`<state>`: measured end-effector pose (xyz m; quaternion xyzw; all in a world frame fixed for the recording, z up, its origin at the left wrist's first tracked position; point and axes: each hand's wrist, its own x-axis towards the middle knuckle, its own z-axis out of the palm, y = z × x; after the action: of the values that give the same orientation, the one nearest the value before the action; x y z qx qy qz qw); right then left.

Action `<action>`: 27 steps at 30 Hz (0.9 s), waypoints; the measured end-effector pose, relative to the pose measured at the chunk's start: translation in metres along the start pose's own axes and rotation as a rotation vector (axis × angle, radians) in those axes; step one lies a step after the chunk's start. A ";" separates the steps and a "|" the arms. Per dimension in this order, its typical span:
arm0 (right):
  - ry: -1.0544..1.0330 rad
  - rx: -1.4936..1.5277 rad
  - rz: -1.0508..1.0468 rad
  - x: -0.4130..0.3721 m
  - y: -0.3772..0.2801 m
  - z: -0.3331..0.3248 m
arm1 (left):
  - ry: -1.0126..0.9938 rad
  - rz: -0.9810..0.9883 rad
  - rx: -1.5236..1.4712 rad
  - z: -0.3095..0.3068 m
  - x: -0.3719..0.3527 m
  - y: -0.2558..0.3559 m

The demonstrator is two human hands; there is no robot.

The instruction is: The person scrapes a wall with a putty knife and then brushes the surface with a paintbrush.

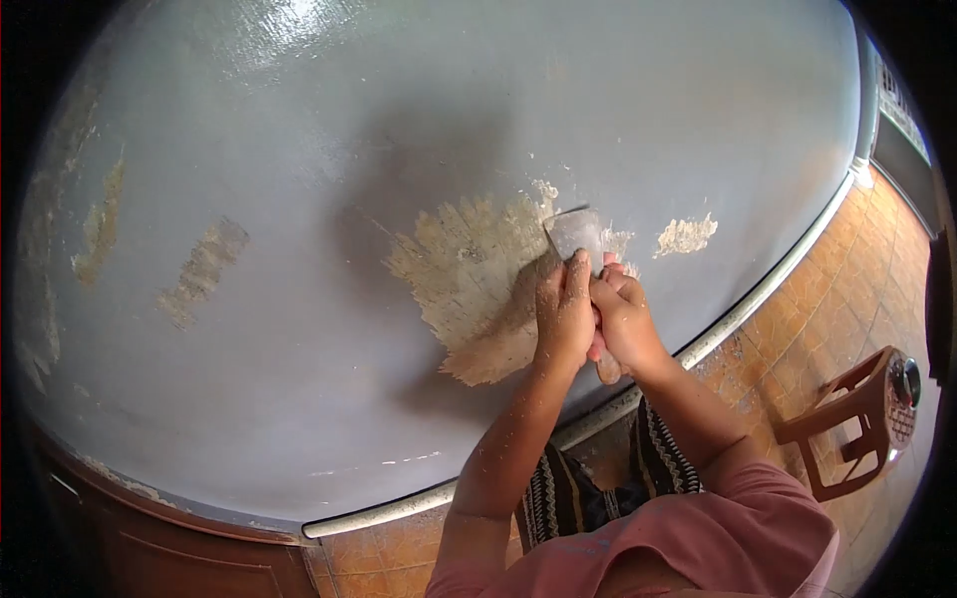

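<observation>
Against a grey-painted wall (299, 329), a person in a pink top (718, 538) presses a flat-bladed scraper (575, 234) to the surface with both hands. The left hand (563, 314) is closed over the top of the tool's shaft, fingers pointing up toward the blade. The right hand (626, 324) is wrapped tight around the handle just beside it, the two touching. The end of the handle pokes out below the fists. The doubled grip looks chosen to put weight behind the blade, which lies tilted and nearly flat to the wall, at the upper right edge of a large bare patch (469, 279) where the paint is gone and pale, rough plaster shows.

A smaller bare spot (686, 235) sits just right of the blade. Other worn strips (204, 269) mark the wall well away to the left. Pale dust and flecks speckle both forearms. A light-coloured trim (738, 314) runs along the foot of the wall where it meets an orange-brown tiled floor (837, 299). A brown plastic stool (857, 419) stands on the tiles to the right, well apart from the hands. A dark, striped cloth (558, 493) shows between the arms.
</observation>
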<state>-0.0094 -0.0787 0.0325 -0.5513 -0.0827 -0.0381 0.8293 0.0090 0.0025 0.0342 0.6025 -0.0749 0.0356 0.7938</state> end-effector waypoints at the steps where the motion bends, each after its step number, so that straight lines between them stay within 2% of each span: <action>1: -0.013 0.001 -0.012 0.004 0.000 0.001 | -0.026 0.026 -0.010 0.000 0.003 0.002; 4: -0.069 0.117 0.023 0.015 -0.013 0.004 | -0.083 0.035 0.033 0.004 0.015 0.029; 6: -0.117 0.124 0.016 0.017 -0.018 0.002 | -0.043 0.052 0.057 0.005 0.012 0.028; 9: -0.063 0.045 0.033 0.003 -0.004 0.000 | 0.019 0.041 0.051 0.001 0.002 0.007; 11: -0.013 0.046 0.063 0.005 0.002 0.003 | -0.012 0.071 0.113 -0.003 0.007 0.011; 12: -0.051 0.079 0.022 0.013 -0.004 0.006 | -0.026 0.082 0.141 -0.006 0.010 0.015; 13: -0.084 0.111 -0.005 0.022 -0.013 0.007 | -0.049 0.082 0.017 0.005 0.017 0.036; 15: -0.147 0.137 -0.042 0.023 -0.030 0.010 | -0.070 0.104 0.064 0.007 0.019 0.041; 18: -0.053 0.017 0.033 0.003 -0.014 0.000 | 0.021 0.016 0.009 0.009 0.001 0.024; 20: 0.003 -0.023 -0.064 0.009 0.004 0.002 | 0.022 0.052 0.041 0.000 0.006 0.008; 25: -0.120 0.164 -0.034 0.027 -0.031 0.013 | -0.050 0.132 0.032 0.009 0.025 0.048; 26: -0.133 0.212 -0.026 0.026 -0.033 0.013 | -0.054 0.127 0.026 0.011 0.022 0.051; 27: -0.146 0.115 -0.049 0.018 -0.031 0.011 | -0.053 0.053 0.109 0.009 0.016 0.048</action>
<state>0.0025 -0.0806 0.0681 -0.5021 -0.1585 -0.0129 0.8501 0.0174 0.0068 0.0852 0.6432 -0.1098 0.0449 0.7565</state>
